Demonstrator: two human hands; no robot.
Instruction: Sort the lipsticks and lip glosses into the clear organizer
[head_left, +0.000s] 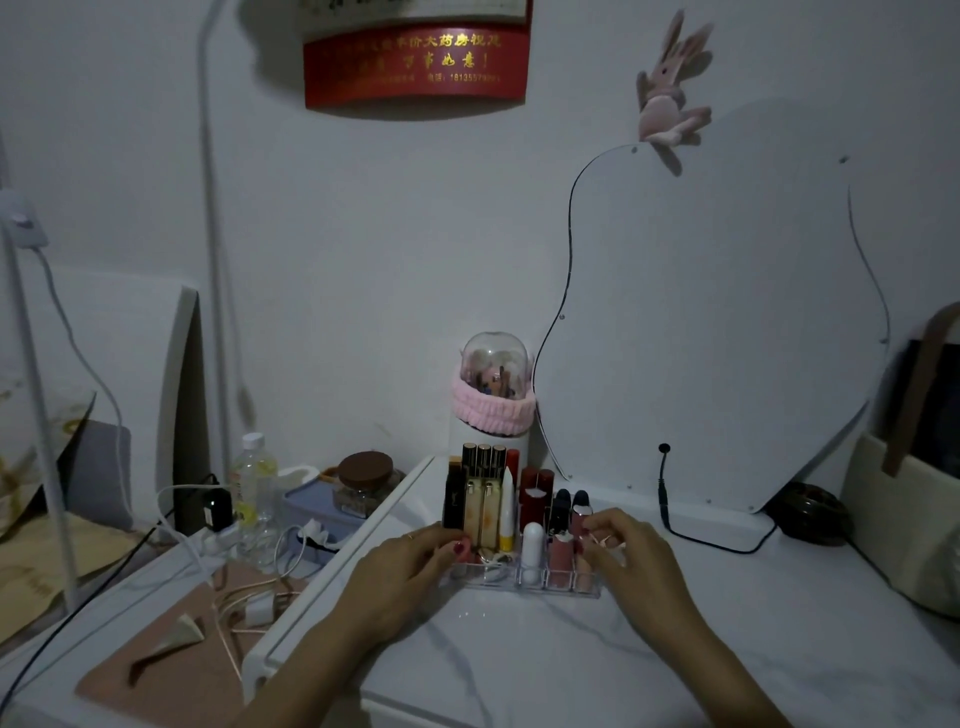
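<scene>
Clear organizer (524, 574): centre of bench (727, 623), lipsticks (485, 488) upright inside.
Left hand (410, 561): fingers curled on organizer's 9 o'clock end.
Right hand (631, 556): at 3 o'clock end, fingertips pinched; held item unclear.

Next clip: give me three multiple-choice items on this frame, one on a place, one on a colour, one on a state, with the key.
1. The clear organizer stands
A. on the white tabletop
B. on the floor
C. on a chair

2. The band around the domed holder is
A. green
B. pink
C. black

3. The hands are
A. off the table
B. raised overhead
C. at the organizer's two ends

Key: A, marbled white top beneath it; B, fluffy pink band; C, left hand and right hand flank it.
</scene>
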